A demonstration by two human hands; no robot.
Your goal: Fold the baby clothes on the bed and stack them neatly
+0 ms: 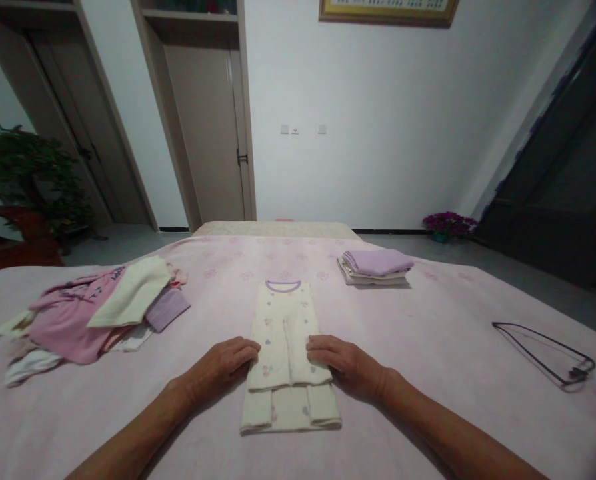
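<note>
A cream child's shirt point(278, 360) with small printed motifs and a lilac neckband lies in front of me, its collar pointing away. It is folded into a narrow shape, with the sleeves and some trouser-like legs laid over its front; the exact layering I cannot tell. My left hand point(232, 359) grips its left edge with fingers and thumb close together. On the opposite edge, my right hand point(347, 365) has its fingers curled over the cloth. Both hands rest at the bed-like surface.
Left lies a loose heap of pink, cream and lilac clothes point(85, 313). A stack of folded clothes point(375, 267) sits at the back right, lilac on top. A black wire hanger-like frame point(543, 353) lies far right. A pink patterned cloth point(428, 413) covers the surface.
</note>
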